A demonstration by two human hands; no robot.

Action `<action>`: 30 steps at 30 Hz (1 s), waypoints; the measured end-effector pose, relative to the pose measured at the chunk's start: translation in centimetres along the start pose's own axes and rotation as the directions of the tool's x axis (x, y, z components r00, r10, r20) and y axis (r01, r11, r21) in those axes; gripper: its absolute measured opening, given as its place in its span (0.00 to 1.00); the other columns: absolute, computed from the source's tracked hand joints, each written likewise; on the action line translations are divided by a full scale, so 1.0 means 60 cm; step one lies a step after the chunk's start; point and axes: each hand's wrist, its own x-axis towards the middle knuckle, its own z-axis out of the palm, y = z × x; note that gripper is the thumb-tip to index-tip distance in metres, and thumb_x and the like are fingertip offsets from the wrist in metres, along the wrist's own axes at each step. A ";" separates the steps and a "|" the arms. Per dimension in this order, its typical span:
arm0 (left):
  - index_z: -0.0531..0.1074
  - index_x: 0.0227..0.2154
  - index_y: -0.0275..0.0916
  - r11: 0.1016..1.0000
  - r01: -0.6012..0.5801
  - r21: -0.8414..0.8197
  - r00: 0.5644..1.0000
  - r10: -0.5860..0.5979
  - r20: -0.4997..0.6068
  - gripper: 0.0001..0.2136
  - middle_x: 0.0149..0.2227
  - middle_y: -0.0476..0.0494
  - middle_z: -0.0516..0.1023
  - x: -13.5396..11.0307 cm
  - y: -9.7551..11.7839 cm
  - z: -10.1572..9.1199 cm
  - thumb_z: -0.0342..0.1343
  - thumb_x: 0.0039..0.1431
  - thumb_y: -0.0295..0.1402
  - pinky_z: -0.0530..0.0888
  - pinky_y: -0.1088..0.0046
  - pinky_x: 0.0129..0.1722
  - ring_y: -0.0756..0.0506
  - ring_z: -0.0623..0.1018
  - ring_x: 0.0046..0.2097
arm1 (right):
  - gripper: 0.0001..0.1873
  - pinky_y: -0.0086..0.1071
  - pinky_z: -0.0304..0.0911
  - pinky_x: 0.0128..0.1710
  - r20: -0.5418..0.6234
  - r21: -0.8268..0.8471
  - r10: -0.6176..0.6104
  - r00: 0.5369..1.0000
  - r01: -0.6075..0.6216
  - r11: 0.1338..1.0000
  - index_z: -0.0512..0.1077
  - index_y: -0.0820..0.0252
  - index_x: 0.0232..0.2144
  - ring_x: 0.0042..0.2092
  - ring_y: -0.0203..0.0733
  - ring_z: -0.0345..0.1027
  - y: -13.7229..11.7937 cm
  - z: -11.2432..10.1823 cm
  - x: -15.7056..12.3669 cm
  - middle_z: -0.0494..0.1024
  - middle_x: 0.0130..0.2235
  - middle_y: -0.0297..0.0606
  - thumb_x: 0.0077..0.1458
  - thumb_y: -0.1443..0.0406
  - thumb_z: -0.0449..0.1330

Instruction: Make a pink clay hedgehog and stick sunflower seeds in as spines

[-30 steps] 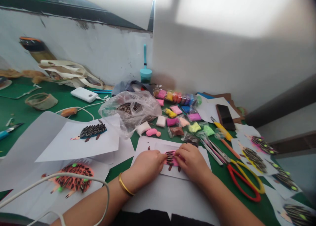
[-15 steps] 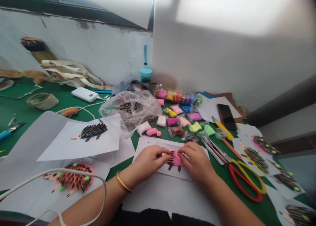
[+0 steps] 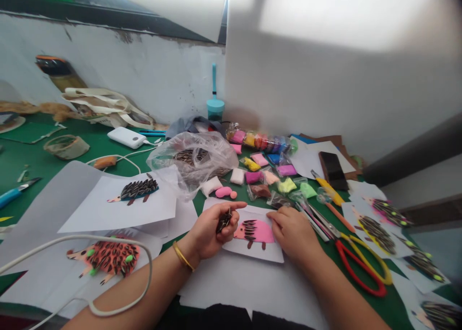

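Note:
A pink clay hedgehog with a few dark seeds stuck in it lies on a small white sheet in front of me. My left hand is turned palm up just left of it, fingers curled round a small heap of sunflower seeds, forefinger pointing right. My right hand rests on the sheet at the hedgehog's right end, fingers bent against the clay; whether it holds a seed is hidden.
A plastic bag of seeds and several coloured clay packets lie behind. Red and yellow scissors and a phone lie right. Finished hedgehog sheets lie left and right. A white cable loops front left.
My left hand has lifted off the hedgehog, drawn left and turned palm up with seeds showing in it. My right hand has slid to the hedgehog's right end, uncovering the pink body.

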 end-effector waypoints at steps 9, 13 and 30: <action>0.72 0.48 0.32 0.997 0.072 -0.013 0.992 -0.070 0.105 0.15 0.27 0.51 0.65 -0.001 -0.008 0.001 0.48 0.62 0.31 0.48 0.83 0.15 0.58 0.55 0.19 | 0.14 0.39 0.61 0.40 -0.162 0.187 0.006 0.987 0.025 0.982 0.77 0.60 0.45 0.39 0.45 0.67 -0.033 -0.019 0.005 0.75 0.35 0.42 0.62 0.67 0.53; 0.72 0.46 0.34 0.975 0.190 -0.119 0.980 -0.179 0.091 0.17 0.30 0.48 0.66 -0.005 -0.008 0.007 0.46 0.67 0.41 0.57 0.84 0.18 0.56 0.62 0.23 | 0.15 0.41 0.62 0.41 -0.270 0.315 -0.036 0.962 0.124 0.941 0.75 0.55 0.48 0.41 0.45 0.67 -0.062 -0.033 -0.001 0.75 0.38 0.41 0.61 0.68 0.55; 0.73 0.50 0.32 0.979 0.144 -0.145 0.986 -0.129 0.107 0.34 0.53 0.32 0.74 -0.021 -0.026 0.024 0.30 0.68 0.54 0.70 0.67 0.54 0.45 0.76 0.49 | 0.12 0.42 0.62 0.42 -0.346 0.338 -0.096 0.933 0.220 0.915 0.76 0.52 0.43 0.41 0.45 0.69 -0.110 -0.060 0.001 0.76 0.38 0.39 0.58 0.70 0.60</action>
